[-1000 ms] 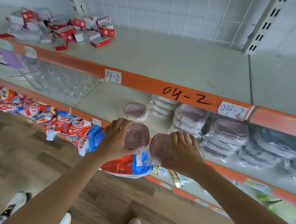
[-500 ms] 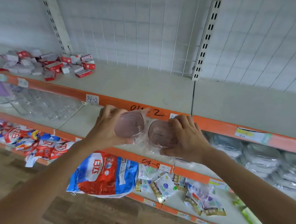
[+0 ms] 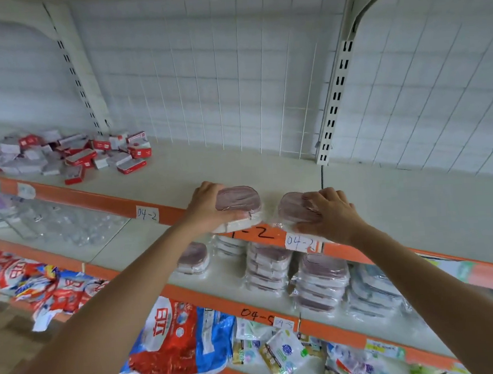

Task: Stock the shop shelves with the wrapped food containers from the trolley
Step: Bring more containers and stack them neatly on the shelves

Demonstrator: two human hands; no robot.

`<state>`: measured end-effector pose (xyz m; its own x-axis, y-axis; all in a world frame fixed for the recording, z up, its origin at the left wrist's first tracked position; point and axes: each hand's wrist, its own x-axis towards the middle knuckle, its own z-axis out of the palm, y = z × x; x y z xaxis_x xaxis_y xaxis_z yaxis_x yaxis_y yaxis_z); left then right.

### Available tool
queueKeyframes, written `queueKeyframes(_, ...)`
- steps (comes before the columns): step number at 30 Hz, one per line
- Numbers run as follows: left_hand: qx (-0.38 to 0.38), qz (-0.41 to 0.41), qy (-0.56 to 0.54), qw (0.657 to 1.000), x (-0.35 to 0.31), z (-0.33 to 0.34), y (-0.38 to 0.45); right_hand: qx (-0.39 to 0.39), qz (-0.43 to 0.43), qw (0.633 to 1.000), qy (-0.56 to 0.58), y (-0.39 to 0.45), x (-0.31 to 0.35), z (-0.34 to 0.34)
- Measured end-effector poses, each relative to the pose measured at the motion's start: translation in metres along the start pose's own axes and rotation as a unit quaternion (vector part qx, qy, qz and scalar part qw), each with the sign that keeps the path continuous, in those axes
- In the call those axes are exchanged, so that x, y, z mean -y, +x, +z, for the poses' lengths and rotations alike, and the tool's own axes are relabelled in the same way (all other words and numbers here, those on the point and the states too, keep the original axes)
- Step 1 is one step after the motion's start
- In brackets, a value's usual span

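At frame centre, the left hand (image 3: 208,207) grips one plastic-wrapped, mauve-lidded food container (image 3: 238,206) and the right hand (image 3: 330,214) another (image 3: 295,209), both at the orange-edged pale shelf's (image 3: 267,168) front lip.

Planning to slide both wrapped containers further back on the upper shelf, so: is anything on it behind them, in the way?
Nothing visible. Behind the left container and right container the upper shelf runs bare to the back grid; the red-and-white boxes lie far left.
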<state>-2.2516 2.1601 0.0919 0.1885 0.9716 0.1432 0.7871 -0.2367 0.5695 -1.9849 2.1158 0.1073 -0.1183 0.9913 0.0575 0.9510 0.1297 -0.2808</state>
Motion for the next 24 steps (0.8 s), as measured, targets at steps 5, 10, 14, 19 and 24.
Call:
queueKeyframes(5,0.034,0.016,-0.034,0.999,0.01,0.006,0.033,0.009,0.021,1.0,-0.006,0.026,-0.008,0.01)
queueKeyframes(10,0.013,0.059,-0.035,0.998,0.017,0.022,0.063,-0.003,0.025,0.999,-0.023,0.05,-0.012,0.015)
queueKeyframes(14,0.02,0.08,-0.033,0.996,0.028,0.021,0.091,-0.012,0.033,0.999,-0.012,0.078,-0.013,0.018)
queueKeyframes(19,0.04,0.046,-0.019,0.998,0.033,0.023,0.126,-0.017,0.053,0.998,-0.009,0.111,-0.013,0.022)
queueKeyframes(24,-0.071,0.036,-0.133,0.988,0.038,0.043,0.141,-0.03,0.071,0.997,0.011,0.13,-0.019,0.021)
